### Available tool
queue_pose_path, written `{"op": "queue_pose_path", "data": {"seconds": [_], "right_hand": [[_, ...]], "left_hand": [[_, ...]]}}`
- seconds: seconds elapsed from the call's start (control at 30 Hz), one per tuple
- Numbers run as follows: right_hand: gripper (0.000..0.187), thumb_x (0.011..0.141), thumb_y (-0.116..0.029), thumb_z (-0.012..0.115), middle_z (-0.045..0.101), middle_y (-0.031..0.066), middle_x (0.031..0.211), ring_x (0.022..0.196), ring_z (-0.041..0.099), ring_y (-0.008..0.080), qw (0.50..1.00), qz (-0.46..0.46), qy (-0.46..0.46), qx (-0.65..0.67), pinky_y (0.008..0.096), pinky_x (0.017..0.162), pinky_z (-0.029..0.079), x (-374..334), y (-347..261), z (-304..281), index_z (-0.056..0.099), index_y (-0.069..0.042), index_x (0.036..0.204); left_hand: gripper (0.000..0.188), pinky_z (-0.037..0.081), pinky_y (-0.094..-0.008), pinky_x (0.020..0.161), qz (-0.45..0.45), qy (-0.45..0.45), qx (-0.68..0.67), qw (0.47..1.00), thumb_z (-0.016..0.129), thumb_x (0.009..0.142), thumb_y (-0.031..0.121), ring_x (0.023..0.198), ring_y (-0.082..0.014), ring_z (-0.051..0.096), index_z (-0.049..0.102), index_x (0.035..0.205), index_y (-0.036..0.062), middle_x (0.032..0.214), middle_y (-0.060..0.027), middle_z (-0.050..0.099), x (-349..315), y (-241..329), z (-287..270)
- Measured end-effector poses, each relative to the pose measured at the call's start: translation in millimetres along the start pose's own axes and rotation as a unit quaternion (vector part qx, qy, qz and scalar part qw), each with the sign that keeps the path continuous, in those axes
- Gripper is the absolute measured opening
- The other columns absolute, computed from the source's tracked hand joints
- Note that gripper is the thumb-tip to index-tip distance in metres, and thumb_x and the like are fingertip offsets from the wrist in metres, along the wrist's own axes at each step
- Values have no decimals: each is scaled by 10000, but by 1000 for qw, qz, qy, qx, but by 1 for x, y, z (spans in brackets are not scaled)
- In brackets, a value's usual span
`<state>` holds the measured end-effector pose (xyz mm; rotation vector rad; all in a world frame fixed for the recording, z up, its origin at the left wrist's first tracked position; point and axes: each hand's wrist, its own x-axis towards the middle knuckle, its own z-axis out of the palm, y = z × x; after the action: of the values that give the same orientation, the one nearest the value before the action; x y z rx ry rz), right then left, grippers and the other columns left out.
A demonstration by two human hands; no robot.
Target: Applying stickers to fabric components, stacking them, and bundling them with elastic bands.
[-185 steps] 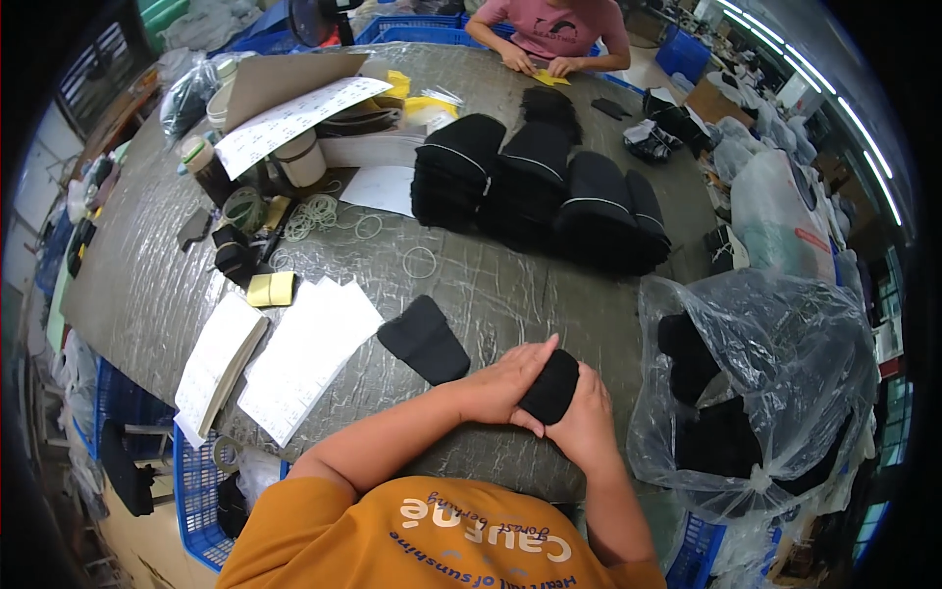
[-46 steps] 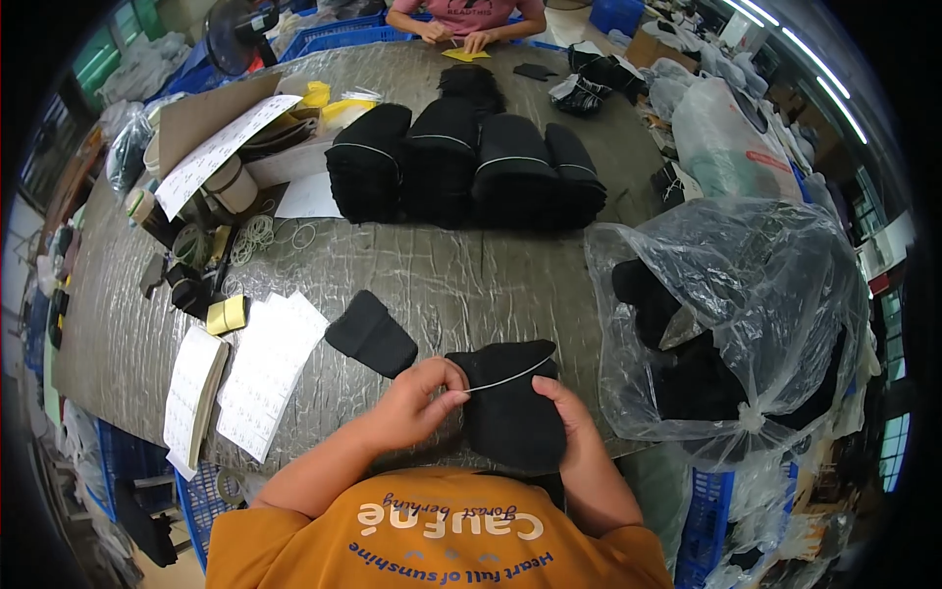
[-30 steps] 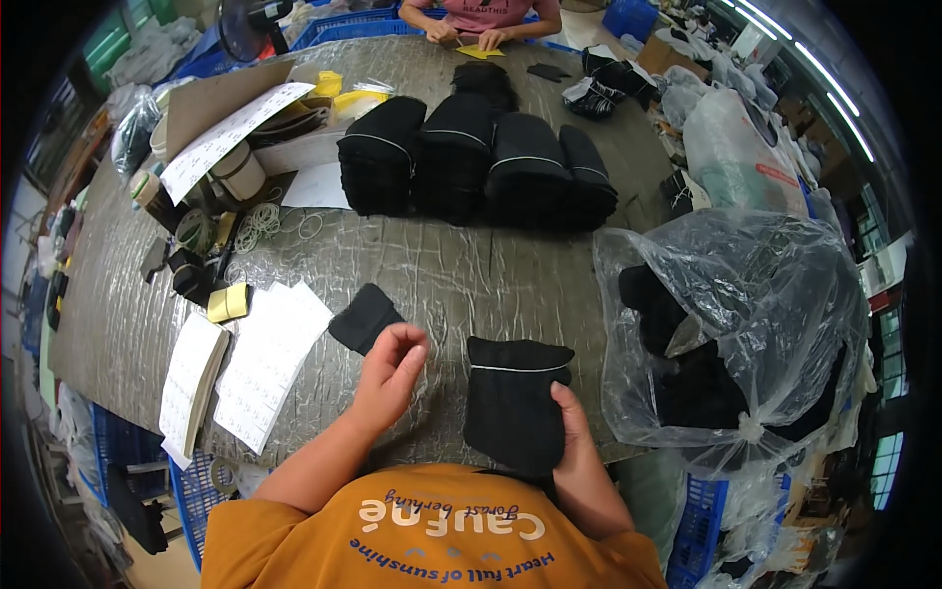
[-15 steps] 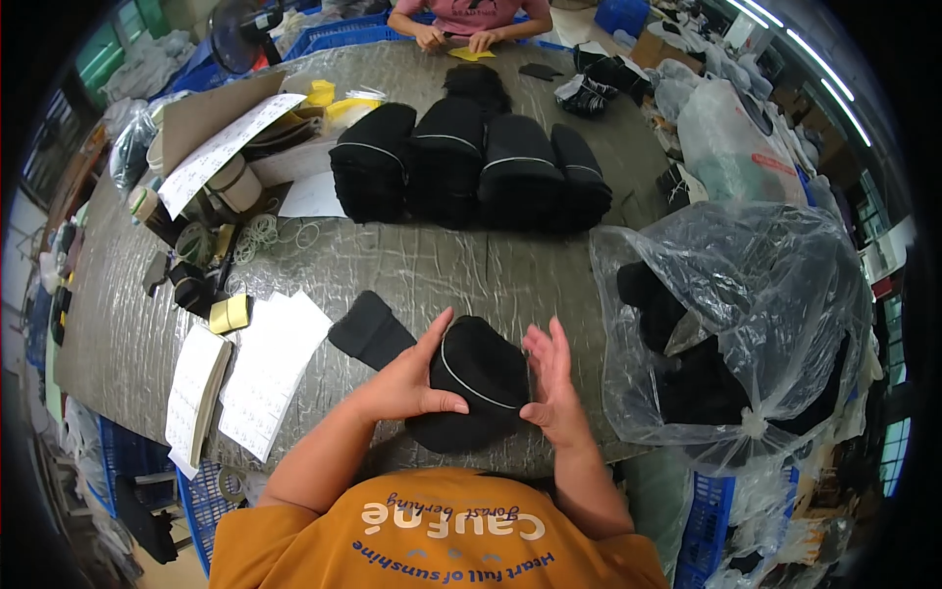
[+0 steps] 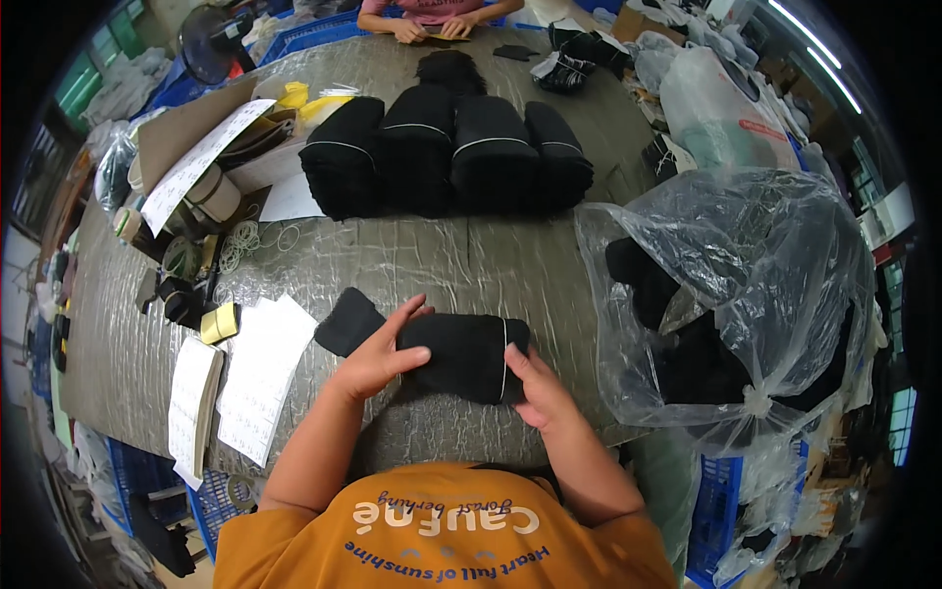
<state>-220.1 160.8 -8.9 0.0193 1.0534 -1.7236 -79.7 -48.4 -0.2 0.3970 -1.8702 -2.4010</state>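
A stack of black fabric pieces [image 5: 456, 361] lies sideways between my hands, raised a little over the near table. A thin white elastic band circles it close to its right end. My left hand [image 5: 381, 355] grips the left end, thumb across the face, other fingers partly hidden behind. At the right end my right hand [image 5: 538, 389] pinches the stack, its thumb beside the band and its fingers mostly underneath. A separate flat black fabric piece [image 5: 348, 321] rests on the table just beyond my left hand, partly covered by it.
Banded black bundles [image 5: 417, 167] stand in a row across the table. White papers [image 5: 263, 378], a yellow bundle [image 5: 220, 323] and loose elastic bands [image 5: 240, 245] are at left. A clear plastic bag [image 5: 785, 294] with black pieces sits right. Opposite, a person's hands [image 5: 432, 29] handle something yellowish.
The black stack has turned from roughly upright to lying sideways, its band now at the right end. My right hand has closed on that end; my left has shifted slightly left.
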Motion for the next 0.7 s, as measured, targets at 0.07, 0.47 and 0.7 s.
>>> {"op": "queue_pose_path", "data": {"seconds": [0.07,0.47,0.7], "right_hand": [[573,901,-350,658,549,80,1260,1128,564,190,999,20,-18,32,366,955,484,3,-2,0,431,-54,1337],[658,855,-506,643,562,112,1298,1188,543,285,988,74,101,91,494,992,440,-4,-3,11,478,-83,1331],[660,804,-450,736,575,72,1218,1098,576,257,985,67,105,120,476,868,507,2,14,12,438,-133,1300]], "left_hand": [[972,276,-366,1108,-24,39,-6,999,737,800,400,1319,-286,376,174,1504,35,1476,-220,320,5,2,11],[202,421,-366,650,385,129,418,812,764,669,23,704,-251,535,600,780,60,718,-64,551,-13,16,65],[188,392,-386,604,328,155,451,816,764,663,38,696,-266,545,607,757,80,724,-63,561,-17,-10,89]]}}
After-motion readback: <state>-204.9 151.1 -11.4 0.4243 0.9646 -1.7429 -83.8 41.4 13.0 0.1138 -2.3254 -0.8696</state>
